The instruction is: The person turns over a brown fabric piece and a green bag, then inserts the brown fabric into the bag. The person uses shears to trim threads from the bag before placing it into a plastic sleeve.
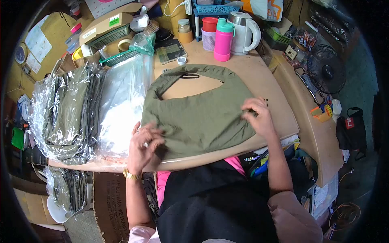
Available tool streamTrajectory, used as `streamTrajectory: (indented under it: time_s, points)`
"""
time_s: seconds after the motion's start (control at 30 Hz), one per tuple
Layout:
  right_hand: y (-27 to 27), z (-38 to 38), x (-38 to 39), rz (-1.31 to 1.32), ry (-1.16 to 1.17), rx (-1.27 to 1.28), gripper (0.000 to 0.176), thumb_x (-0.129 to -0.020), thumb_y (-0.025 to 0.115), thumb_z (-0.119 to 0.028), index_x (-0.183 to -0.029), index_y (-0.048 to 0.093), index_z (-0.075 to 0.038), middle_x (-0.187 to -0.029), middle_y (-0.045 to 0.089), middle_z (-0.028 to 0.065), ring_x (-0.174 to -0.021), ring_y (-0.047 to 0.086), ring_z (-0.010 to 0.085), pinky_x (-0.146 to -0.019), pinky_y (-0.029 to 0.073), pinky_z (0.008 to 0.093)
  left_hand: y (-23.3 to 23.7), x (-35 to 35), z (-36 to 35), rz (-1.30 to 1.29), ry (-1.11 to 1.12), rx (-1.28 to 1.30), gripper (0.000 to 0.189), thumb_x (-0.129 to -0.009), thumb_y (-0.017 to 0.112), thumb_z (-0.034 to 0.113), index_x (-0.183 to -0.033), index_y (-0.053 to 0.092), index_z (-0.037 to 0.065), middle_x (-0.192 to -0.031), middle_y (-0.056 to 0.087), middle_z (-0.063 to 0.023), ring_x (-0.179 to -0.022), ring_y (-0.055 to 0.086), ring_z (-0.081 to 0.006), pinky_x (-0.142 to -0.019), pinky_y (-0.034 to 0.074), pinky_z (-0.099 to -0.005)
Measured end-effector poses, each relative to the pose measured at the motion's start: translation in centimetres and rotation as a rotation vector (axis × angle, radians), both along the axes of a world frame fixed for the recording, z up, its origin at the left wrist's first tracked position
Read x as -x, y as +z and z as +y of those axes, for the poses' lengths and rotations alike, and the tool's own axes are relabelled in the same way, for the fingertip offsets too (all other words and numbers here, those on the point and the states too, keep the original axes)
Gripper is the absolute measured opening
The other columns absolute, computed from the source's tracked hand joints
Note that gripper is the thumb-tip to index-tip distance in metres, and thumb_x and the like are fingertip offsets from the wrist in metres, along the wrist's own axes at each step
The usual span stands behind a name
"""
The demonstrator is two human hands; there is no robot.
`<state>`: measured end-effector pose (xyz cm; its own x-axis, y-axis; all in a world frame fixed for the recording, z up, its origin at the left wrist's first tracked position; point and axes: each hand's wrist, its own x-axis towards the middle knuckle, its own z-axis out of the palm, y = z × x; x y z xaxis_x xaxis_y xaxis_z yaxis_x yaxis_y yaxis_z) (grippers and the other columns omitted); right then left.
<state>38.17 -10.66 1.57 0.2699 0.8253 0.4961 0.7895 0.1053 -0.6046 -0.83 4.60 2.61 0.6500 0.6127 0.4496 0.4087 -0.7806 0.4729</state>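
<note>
An olive-green fabric shoulder bag (198, 117) lies flat on the tan table, its wide strap looped toward the back. A dark clip (189, 76) shows inside the strap loop. At the bag's right edge, the thumb and fingers of my right hand (259, 117) are closed in a pinch on the fabric. My left hand (146, 146), with a gold watch (132, 174) on its wrist, is over the bag's lower left corner. Its fingers are bent and smeared by motion, so I cannot tell whether they grip the cloth.
On the left, folded green bags in clear plastic (73, 109) lie beside a pile of clear plastic sleeves (123, 113). A pink bottle (223, 42) and a white kettle (244, 32) stand at the back. A black fan (326, 69) is at the right.
</note>
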Motion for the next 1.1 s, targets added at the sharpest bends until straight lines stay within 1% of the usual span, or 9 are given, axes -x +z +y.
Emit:
streamTrajectory:
  time_s: [0.07, 0.1, 0.17, 0.27, 0.63, 0.77, 0.97, 1.03, 1.1]
  points:
    - [-1.2, 0.4, -2.6, -0.028, -0.05, 0.19, 0.02, -0.085, 0.068, -0.005, -0.104, 0.071, -0.008, -0.098, 0.075, 0.0112, -0.098, 0.07, 0.0233, -0.114, 0.036, 0.047, -1.5, -0.4, 0.5, -0.34, 0.107, 0.23, 0.011, -0.082, 0.079, 0.003, -0.084, 0.068, 0.0, -0.072, 0.069, -0.0068, -0.072, 0.064, -0.0176, -0.083, 0.05, -0.0337]
    - [-1.0, 0.6, -2.2, -0.03, -0.057, 0.191, 0.02, -0.085, 0.068, -0.005, -0.104, 0.071, -0.008, -0.098, 0.075, 0.0112, -0.098, 0.07, 0.0233, -0.114, 0.036, 0.047, -1.2, -0.2, 0.5, -0.378, 0.133, 0.348, 0.013, -0.081, 0.079, 0.001, -0.082, 0.066, 0.0, -0.073, 0.067, -0.0061, -0.072, 0.062, -0.0155, -0.069, 0.049, -0.0295]
    - [-0.7, 1.1, -0.9, -0.024, -0.104, -0.074, 0.013, -0.092, 0.06, -0.008, -0.091, 0.072, -0.008, -0.069, 0.073, 0.005, -0.073, 0.071, 0.0203, -0.115, 0.033, 0.0466, -1.2, -0.4, 0.2, -0.411, 0.201, 0.374, 0.016, -0.082, 0.08, 0.005, -0.082, 0.065, -0.001, -0.076, 0.067, -0.0068, -0.076, 0.064, -0.0184, -0.075, 0.05, -0.0319]
    - [-0.8, 1.4, 0.1, 0.143, -0.182, -0.133, 0.006, -0.088, 0.069, -0.011, -0.089, 0.07, -0.006, -0.074, 0.071, 0.0066, -0.08, 0.069, 0.0244, -0.11, 0.037, 0.0444, 0.6, -1.0, -0.2, -0.283, 0.096, -0.03, 0.018, -0.082, 0.08, 0.01, -0.081, 0.065, -0.001, -0.083, 0.07, -0.0095, -0.083, 0.065, -0.0216, -0.079, 0.051, -0.0345]
    - [-2.5, 1.2, -0.7, -0.019, -0.209, -0.03, 0.013, -0.086, 0.071, -0.014, -0.093, 0.066, -0.004, -0.091, 0.069, 0.0142, -0.093, 0.06, 0.0332, -0.086, 0.045, 0.0411, -5.0, 1.2, 0.4, -0.424, 0.316, 0.34, 0.017, -0.097, 0.065, 0.014, -0.093, 0.063, -0.002, -0.083, 0.065, -0.0099, -0.086, 0.062, -0.0196, -0.102, 0.046, -0.0412]
    - [-2.2, 2.2, -0.3, -0.131, -0.257, -0.16, 0.004, -0.09, 0.063, -0.008, -0.093, 0.065, -0.005, -0.087, 0.069, 0.0118, -0.083, 0.06, 0.0339, -0.083, 0.045, 0.041, -3.7, 1.5, 0.5, -0.218, 0.015, 0.053, 0.012, -0.095, 0.066, 0.011, -0.093, 0.062, 0.0, -0.078, 0.062, -0.0086, -0.076, 0.058, -0.0218, -0.086, 0.049, -0.0336]
    - [-1.0, 2.3, 0.1, -0.215, -0.283, -0.307, 0.005, -0.091, 0.062, -0.005, -0.096, 0.062, -0.005, -0.082, 0.066, 0.0106, -0.08, 0.058, 0.0334, -0.08, 0.045, 0.0412, -4.4, 0.7, -0.6, -0.436, 0.337, 0.236, 0.012, -0.091, 0.068, 0.011, -0.094, 0.062, 0.001, -0.08, 0.062, -0.0094, -0.075, 0.055, -0.0208, -0.08, 0.045, -0.0391]
    - [0.7, 1.8, -0.5, 0.408, -0.131, 0.122, 0.013, -0.086, 0.069, -0.006, -0.095, 0.06, -0.004, -0.08, 0.063, 0.0097, -0.08, 0.057, 0.0288, -0.08, 0.045, 0.0393, -3.2, 0.4, -0.8, -0.442, 0.236, 0.223, 0.022, -0.086, 0.076, 0.017, -0.096, 0.063, 0.001, -0.087, 0.063, -0.0084, -0.082, 0.056, -0.0203, -0.081, 0.046, -0.0359]
    - [1.9, 0.4, -0.6, 0.325, 0.08, 0.234, 0.018, -0.082, 0.073, -0.007, -0.095, 0.059, -0.004, -0.079, 0.061, 0.0094, -0.081, 0.056, 0.0266, -0.08, 0.044, 0.0383, -0.8, 0.8, -1.5, -0.165, 0.072, 0.371, 0.045, -0.068, 0.09, 0.029, -0.095, 0.064, 0.003, -0.087, 0.062, -0.0071, -0.089, 0.058, -0.0231, -0.09, 0.043, -0.0365]
